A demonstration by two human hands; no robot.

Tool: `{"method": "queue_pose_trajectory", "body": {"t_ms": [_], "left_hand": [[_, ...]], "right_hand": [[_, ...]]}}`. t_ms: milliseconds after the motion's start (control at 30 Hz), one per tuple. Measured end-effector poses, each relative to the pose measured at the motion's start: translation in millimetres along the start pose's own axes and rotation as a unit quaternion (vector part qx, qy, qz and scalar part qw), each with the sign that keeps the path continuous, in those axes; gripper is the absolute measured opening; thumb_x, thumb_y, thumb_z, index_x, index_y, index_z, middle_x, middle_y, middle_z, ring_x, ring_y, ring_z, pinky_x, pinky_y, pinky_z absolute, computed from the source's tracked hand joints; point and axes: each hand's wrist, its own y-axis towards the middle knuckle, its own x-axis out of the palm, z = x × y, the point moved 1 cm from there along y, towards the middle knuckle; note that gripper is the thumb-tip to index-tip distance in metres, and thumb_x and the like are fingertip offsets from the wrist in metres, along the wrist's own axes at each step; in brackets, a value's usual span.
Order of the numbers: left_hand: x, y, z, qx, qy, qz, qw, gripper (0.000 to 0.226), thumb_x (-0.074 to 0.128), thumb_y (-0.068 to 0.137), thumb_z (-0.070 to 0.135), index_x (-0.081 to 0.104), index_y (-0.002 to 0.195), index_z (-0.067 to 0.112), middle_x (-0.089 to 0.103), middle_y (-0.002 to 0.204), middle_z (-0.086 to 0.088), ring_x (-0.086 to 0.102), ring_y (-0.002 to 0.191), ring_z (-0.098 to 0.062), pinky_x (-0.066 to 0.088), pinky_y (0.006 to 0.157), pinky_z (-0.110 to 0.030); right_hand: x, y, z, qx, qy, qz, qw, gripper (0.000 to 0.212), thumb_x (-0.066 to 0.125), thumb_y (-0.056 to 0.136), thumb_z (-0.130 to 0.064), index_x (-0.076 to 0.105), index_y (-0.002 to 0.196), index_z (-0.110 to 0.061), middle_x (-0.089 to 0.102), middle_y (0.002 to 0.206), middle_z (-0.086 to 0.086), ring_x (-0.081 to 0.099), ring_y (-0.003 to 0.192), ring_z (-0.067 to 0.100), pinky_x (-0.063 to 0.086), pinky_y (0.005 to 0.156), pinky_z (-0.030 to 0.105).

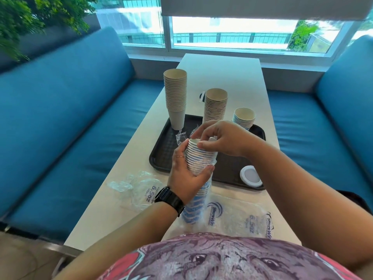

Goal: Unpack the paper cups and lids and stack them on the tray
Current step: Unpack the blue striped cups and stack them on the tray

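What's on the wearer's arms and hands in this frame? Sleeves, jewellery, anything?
Both forearms are bare, with no sleeves or gloves in view. The left wrist carries a black digital-style watch with a black strap. The left hand wears a thin ring on one finger. The right hand shows no ring or band that I can see.

Matt paper cups, crinkled clear plastic wrap, textured black plastic tray, smooth white table
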Motion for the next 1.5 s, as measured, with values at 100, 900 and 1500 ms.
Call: {"method": "queue_pose_trajectory", "body": {"t_ms": [100, 900, 1500], "left_hand": [[-1, 1, -2, 0.008, -0.008, 0.001, 1.0, 0.095, 0.067, 0.067, 0.063, 0.029, 0.146, 0.025, 0.039, 0.135, 0.009, 0.05, 0.116, -0.003, 0.036, 0.089, 0.001], [4, 4, -6, 0.081, -0.002, 0.015, 0.997, 0.08, 0.069, 0.074, 0.051, 0.027, 0.141, 0.037, 0.041, 0.134, 0.0, 0.054, 0.114, -0.009, 0.043, 0.091, -0.006], [8, 7, -11, 0.071, -0.003, 0.026, 0.997, 0.082, 0.069, 0.072, 0.052, 0.028, 0.142, 0.042, 0.041, 0.136, 0.004, 0.047, 0.121, 0.008, 0.034, 0.1, -0.005]], "right_hand": [[0, 1, -2, -0.013, -0.016, 0.016, 1.0, 0.019, 0.067, 0.089, -0.025, 0.066, 0.072, -0.032, 0.067, 0.112, -0.014, 0.061, 0.101, 0.005, 0.052, 0.09, 0.033], [21, 0, 42, 0.18, 0.362, 0.07, 0.912, 0.075, 0.076, 0.064, -0.04, 0.051, 0.131, -0.018, 0.062, 0.123, 0.004, 0.06, 0.114, 0.022, 0.048, 0.096, 0.035], [-66, 8, 103, 0.135, 0.214, 0.423, 0.87, 0.089, 0.083, 0.064, -0.038, 0.043, 0.141, -0.016, 0.057, 0.131, 0.003, 0.059, 0.114, 0.015, 0.046, 0.095, 0.024]]}}
